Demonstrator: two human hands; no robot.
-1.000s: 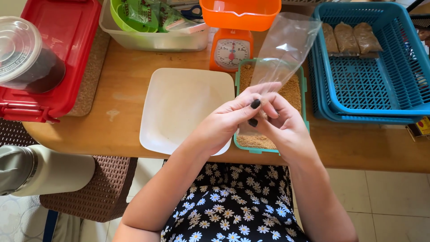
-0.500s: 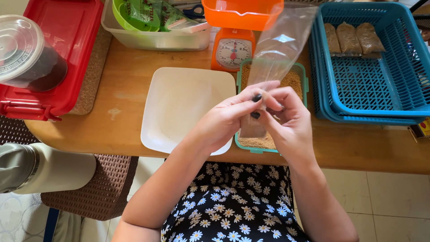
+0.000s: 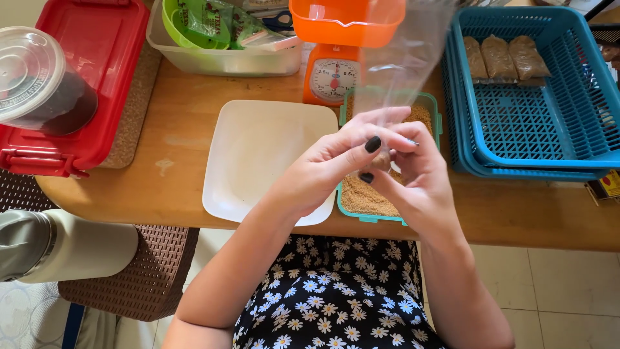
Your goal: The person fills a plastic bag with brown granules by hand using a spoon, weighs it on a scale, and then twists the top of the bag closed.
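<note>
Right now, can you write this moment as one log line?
left hand: pinching clear plastic bag | right hand: pinching same bag | below: teal container of brown powder | left of it: white plate

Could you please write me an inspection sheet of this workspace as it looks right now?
Surface: wooden table, small pale stain.
Job's things: clear plastic bag held upright over teal container of brown granules.
Clutter: white square plate, orange scale, blue basket with three filled packets, red box.
Grippers: left hand and right hand pinch the bag's lower end.
Cables: nothing seen.
Surroundings: tiled floor, wicker chair.
</note>
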